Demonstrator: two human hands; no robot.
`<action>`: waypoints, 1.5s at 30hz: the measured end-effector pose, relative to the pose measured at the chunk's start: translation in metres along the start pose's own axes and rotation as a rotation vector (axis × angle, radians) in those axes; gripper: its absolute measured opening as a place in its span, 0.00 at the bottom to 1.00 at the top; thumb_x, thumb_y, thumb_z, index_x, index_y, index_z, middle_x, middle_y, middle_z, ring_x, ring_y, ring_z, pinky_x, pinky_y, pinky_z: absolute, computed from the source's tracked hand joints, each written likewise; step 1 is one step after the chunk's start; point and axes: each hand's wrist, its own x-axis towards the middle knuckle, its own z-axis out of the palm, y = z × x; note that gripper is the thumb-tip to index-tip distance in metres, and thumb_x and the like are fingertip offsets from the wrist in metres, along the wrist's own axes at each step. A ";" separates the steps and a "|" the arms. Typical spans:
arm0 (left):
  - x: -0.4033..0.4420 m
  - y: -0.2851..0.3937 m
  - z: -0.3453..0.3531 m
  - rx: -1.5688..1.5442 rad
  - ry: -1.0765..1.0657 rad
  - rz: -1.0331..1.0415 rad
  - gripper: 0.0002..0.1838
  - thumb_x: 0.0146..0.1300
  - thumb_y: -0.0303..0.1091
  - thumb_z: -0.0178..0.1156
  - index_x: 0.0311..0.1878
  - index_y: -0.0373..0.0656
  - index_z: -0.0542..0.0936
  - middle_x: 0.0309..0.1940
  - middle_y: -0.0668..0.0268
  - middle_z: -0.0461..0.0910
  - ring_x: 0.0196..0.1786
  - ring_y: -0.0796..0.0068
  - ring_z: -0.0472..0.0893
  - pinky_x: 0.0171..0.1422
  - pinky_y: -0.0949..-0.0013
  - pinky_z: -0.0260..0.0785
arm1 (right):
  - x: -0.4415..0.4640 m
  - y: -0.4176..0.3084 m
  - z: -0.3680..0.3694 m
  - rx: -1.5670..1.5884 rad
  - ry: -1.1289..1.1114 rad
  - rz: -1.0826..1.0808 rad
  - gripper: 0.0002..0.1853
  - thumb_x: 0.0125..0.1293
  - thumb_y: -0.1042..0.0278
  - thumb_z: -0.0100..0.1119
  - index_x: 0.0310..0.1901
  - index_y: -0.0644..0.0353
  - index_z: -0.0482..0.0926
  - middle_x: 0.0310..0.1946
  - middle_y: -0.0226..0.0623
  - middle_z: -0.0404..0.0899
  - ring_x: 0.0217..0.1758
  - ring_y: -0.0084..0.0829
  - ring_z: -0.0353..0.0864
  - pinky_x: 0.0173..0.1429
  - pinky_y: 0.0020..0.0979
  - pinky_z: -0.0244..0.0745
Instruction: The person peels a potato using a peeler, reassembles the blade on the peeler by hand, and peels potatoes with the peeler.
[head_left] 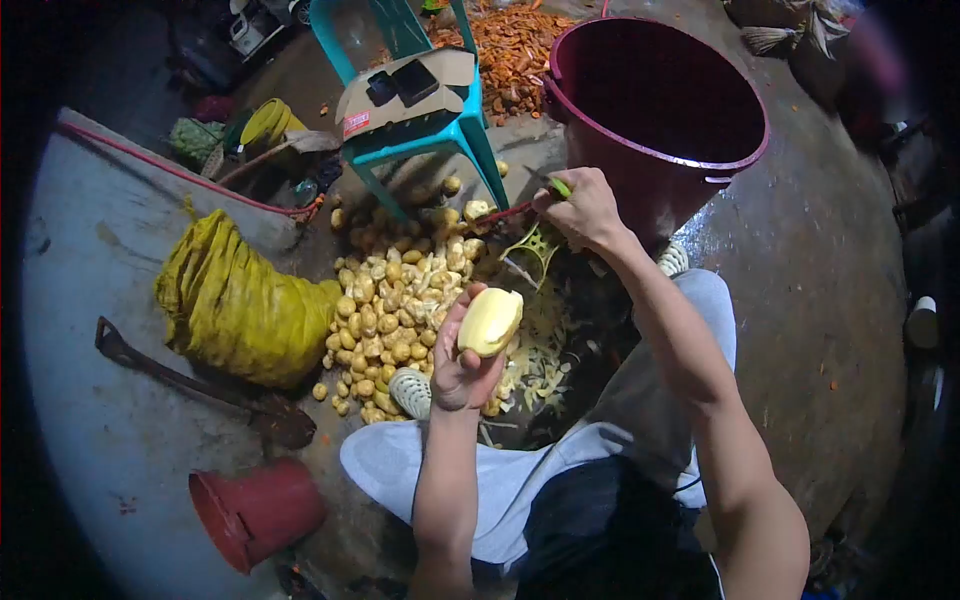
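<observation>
1. Right arm (716,396) is filling the foreground, right of the potato heap (383,318).
2. Left hand (465,368) is cupping a peeled potato (490,322) above the heap's right edge.
3. Right hand (584,208) is gripping a green tool (560,187) right of the heap, apart from the potato.
4. Potato's long axis is slanting roughly toward the right hand; the left is touching it.

Your left hand (460,362) cradles a largely peeled, pale-yellow potato (490,323), tilted; your right (582,207) grips a green-handled tool (559,187).
</observation>
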 end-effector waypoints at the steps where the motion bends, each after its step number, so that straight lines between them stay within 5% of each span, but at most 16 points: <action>1: 0.001 0.000 0.000 0.001 -0.003 0.000 0.49 0.44 0.40 0.80 0.66 0.35 0.61 0.58 0.62 0.72 0.62 0.66 0.74 0.70 0.66 0.65 | -0.001 0.000 0.001 0.097 -0.018 0.079 0.06 0.51 0.67 0.62 0.25 0.61 0.81 0.17 0.47 0.75 0.19 0.42 0.77 0.29 0.34 0.73; 4: 0.005 -0.003 -0.002 0.122 0.034 0.056 0.46 0.46 0.32 0.77 0.65 0.33 0.61 0.60 0.58 0.72 0.63 0.63 0.74 0.72 0.63 0.63 | -0.013 -0.028 -0.002 0.095 0.001 -0.258 0.08 0.47 0.67 0.66 0.26 0.62 0.81 0.18 0.47 0.74 0.21 0.42 0.79 0.29 0.36 0.71; 5: 0.004 -0.004 -0.003 0.121 0.041 0.056 0.46 0.46 0.32 0.77 0.65 0.33 0.61 0.60 0.58 0.72 0.63 0.63 0.74 0.72 0.63 0.63 | -0.016 -0.038 -0.013 -0.015 -0.084 -0.289 0.15 0.44 0.57 0.67 0.34 0.54 0.82 0.22 0.48 0.77 0.30 0.52 0.80 0.38 0.46 0.75; 7: 0.005 -0.004 -0.001 0.128 0.028 0.080 0.45 0.45 0.32 0.76 0.65 0.33 0.61 0.60 0.57 0.71 0.63 0.62 0.74 0.73 0.62 0.62 | -0.014 -0.028 -0.006 -0.025 -0.050 -0.204 0.15 0.46 0.56 0.67 0.34 0.54 0.82 0.22 0.47 0.78 0.30 0.52 0.80 0.38 0.46 0.76; 9: 0.004 0.000 0.004 0.054 0.005 0.049 0.45 0.44 0.33 0.76 0.65 0.33 0.62 0.59 0.56 0.72 0.63 0.61 0.74 0.73 0.62 0.62 | -0.001 -0.013 -0.005 0.005 -0.001 -0.039 0.09 0.51 0.66 0.62 0.24 0.63 0.78 0.14 0.44 0.69 0.17 0.30 0.75 0.26 0.34 0.69; 11: 0.003 0.002 -0.002 -0.083 -0.015 -0.030 0.45 0.44 0.33 0.75 0.64 0.33 0.62 0.58 0.55 0.72 0.63 0.60 0.74 0.72 0.61 0.64 | -0.001 -0.011 -0.003 0.102 0.042 -0.032 0.09 0.51 0.66 0.61 0.23 0.63 0.77 0.13 0.43 0.66 0.17 0.23 0.73 0.25 0.34 0.68; 15: 0.006 -0.008 -0.004 0.184 0.078 0.129 0.43 0.44 0.31 0.74 0.64 0.33 0.62 0.58 0.53 0.73 0.62 0.58 0.75 0.70 0.55 0.67 | -0.018 -0.046 -0.015 0.053 0.033 -0.361 0.10 0.50 0.65 0.64 0.23 0.62 0.76 0.16 0.49 0.69 0.19 0.49 0.68 0.26 0.37 0.68; 21: 0.000 -0.001 0.001 -0.127 0.021 -0.002 0.46 0.47 0.37 0.78 0.66 0.34 0.63 0.59 0.57 0.72 0.62 0.63 0.74 0.70 0.62 0.65 | -0.003 -0.010 0.000 0.203 -0.011 0.060 0.09 0.53 0.70 0.60 0.22 0.65 0.74 0.15 0.47 0.69 0.15 0.35 0.68 0.25 0.33 0.67; 25: 0.004 -0.004 0.003 0.146 0.055 0.086 0.47 0.46 0.40 0.78 0.66 0.32 0.63 0.60 0.57 0.73 0.63 0.61 0.74 0.71 0.59 0.65 | -0.016 -0.039 -0.009 0.126 0.050 -0.315 0.08 0.53 0.71 0.61 0.23 0.65 0.75 0.14 0.43 0.66 0.15 0.31 0.66 0.25 0.31 0.66; 29: 0.002 0.000 0.003 0.033 -0.018 0.038 0.47 0.42 0.33 0.78 0.65 0.31 0.64 0.60 0.56 0.74 0.63 0.61 0.74 0.72 0.61 0.63 | -0.002 -0.006 -0.003 0.135 -0.029 0.055 0.11 0.53 0.69 0.61 0.20 0.65 0.73 0.13 0.38 0.69 0.17 0.23 0.70 0.26 0.31 0.68; 31: 0.000 0.003 0.004 0.052 -0.041 -0.021 0.46 0.42 0.31 0.76 0.66 0.31 0.64 0.60 0.55 0.73 0.64 0.60 0.74 0.73 0.60 0.62 | -0.005 -0.015 -0.006 0.137 0.012 -0.087 0.09 0.52 0.69 0.62 0.22 0.64 0.76 0.14 0.41 0.71 0.18 0.27 0.77 0.27 0.32 0.69; 34: 0.001 0.002 0.008 0.134 -0.011 -0.024 0.47 0.42 0.27 0.75 0.67 0.30 0.63 0.60 0.54 0.73 0.63 0.61 0.75 0.72 0.61 0.64 | -0.018 -0.044 -0.016 0.040 0.043 -0.445 0.06 0.50 0.71 0.63 0.22 0.63 0.78 0.16 0.48 0.71 0.16 0.34 0.70 0.27 0.34 0.69; 38: -0.002 0.004 0.002 0.141 -0.026 -0.037 0.47 0.39 0.20 0.74 0.67 0.30 0.64 0.58 0.55 0.75 0.61 0.63 0.77 0.69 0.62 0.67 | -0.001 -0.007 -0.010 0.041 -0.015 -0.077 0.07 0.50 0.70 0.61 0.22 0.63 0.77 0.17 0.48 0.71 0.17 0.34 0.68 0.27 0.33 0.68; 41: 0.000 0.006 0.004 0.170 -0.054 -0.052 0.45 0.38 0.19 0.73 0.65 0.30 0.66 0.56 0.56 0.77 0.59 0.64 0.78 0.66 0.64 0.71 | -0.007 -0.017 -0.013 0.180 -0.079 -0.137 0.06 0.47 0.70 0.62 0.22 0.63 0.76 0.17 0.47 0.71 0.18 0.33 0.70 0.28 0.33 0.68; 43: 0.002 0.004 0.002 0.273 -0.019 -0.076 0.45 0.36 0.19 0.74 0.64 0.30 0.67 0.55 0.57 0.78 0.57 0.65 0.79 0.66 0.64 0.71 | -0.018 -0.042 -0.024 0.096 -0.110 -0.420 0.09 0.41 0.68 0.65 0.23 0.63 0.76 0.17 0.47 0.70 0.21 0.45 0.74 0.30 0.36 0.69; 45: 0.000 0.006 0.004 0.284 -0.038 -0.098 0.44 0.35 0.20 0.74 0.62 0.30 0.69 0.53 0.57 0.79 0.55 0.66 0.80 0.64 0.64 0.72 | -0.016 -0.031 -0.016 0.024 -0.005 -0.451 0.10 0.43 0.66 0.65 0.23 0.63 0.77 0.17 0.48 0.70 0.22 0.49 0.72 0.30 0.38 0.69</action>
